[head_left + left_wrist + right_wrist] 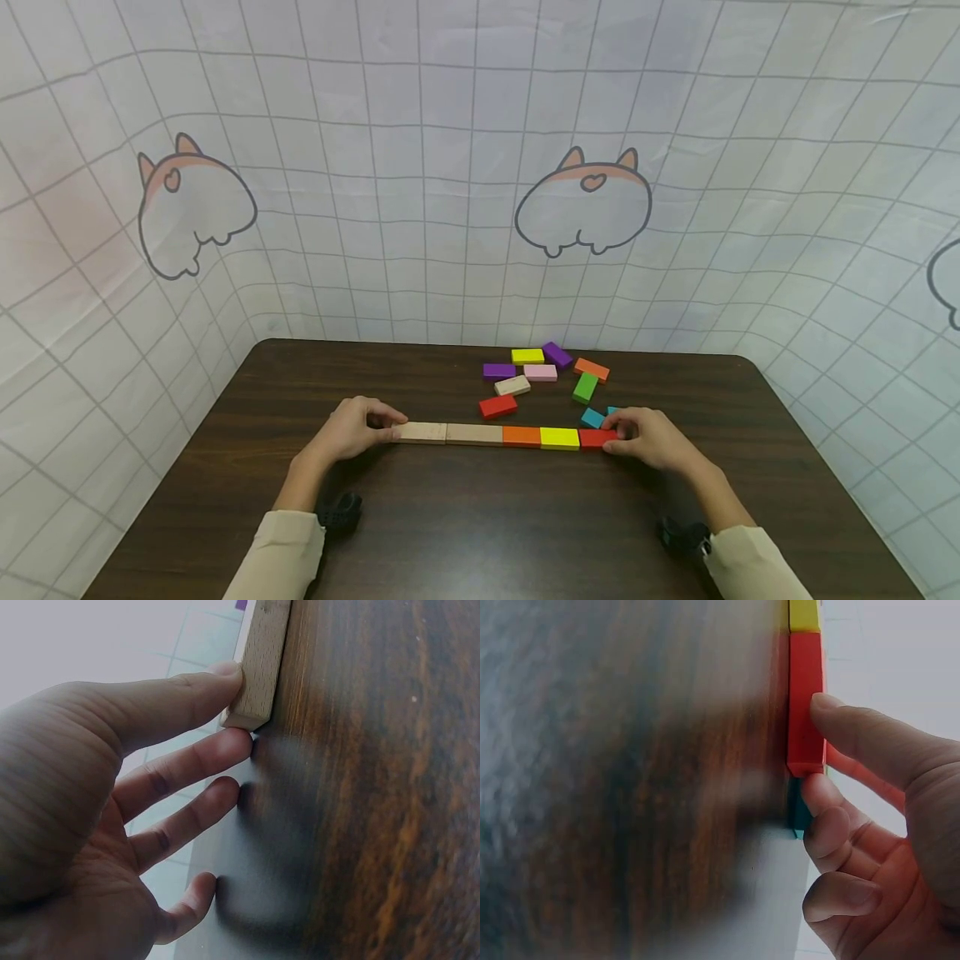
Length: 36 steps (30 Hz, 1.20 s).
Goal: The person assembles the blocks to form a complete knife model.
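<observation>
A straight row of blocks lies end to end on the dark table. From the left come a plain wooden block [422, 432], a second plain block [474, 435], an orange block [521, 437], a yellow block [559, 439] and a red block [592, 438]. My left hand [355, 429] pinches the outer end of the first wooden block, thumb on its near side in the left wrist view; the index finger is hidden behind it. At the opposite end, my right hand [651, 437] pinches the red block, thumb on its near face and a fingertip at its end.
Behind the row lie loose blocks: another red one [498, 407], a wooden one [513, 386], a pink one [540, 373], a green one [585, 388], and several more. A blue block [592, 418] sits just behind the row's right end. A gridded white curtain [420, 208] surrounds the table's far side.
</observation>
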Each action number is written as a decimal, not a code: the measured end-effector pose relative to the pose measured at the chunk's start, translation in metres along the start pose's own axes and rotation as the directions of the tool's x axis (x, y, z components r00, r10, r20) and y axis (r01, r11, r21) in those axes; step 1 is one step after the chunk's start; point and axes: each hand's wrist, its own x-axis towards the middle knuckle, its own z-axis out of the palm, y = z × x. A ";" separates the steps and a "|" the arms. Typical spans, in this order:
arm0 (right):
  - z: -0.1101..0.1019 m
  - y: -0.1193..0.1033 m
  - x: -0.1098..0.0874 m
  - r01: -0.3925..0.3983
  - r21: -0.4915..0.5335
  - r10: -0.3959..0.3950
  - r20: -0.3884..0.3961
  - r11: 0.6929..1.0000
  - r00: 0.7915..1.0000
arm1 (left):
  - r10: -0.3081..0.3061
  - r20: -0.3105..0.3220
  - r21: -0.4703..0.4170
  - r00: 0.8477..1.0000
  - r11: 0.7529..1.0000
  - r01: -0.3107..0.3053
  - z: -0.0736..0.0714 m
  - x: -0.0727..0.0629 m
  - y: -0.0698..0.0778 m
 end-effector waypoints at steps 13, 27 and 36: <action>0.001 0.000 0.000 -0.002 0.018 0.002 0.015 1.000 1.000 | 0.000 -0.001 0.006 1.000 1.000 0.000 0.001 0.000 0.000; 0.001 -0.003 0.002 -0.026 0.016 0.026 0.014 1.000 1.000 | -0.004 -0.002 0.009 1.000 1.000 0.004 0.000 -0.001 0.001; 0.001 -0.005 0.002 -0.039 0.021 0.038 0.020 0.999 0.999 | 0.003 0.002 0.003 1.000 1.000 -0.003 0.001 -0.001 0.000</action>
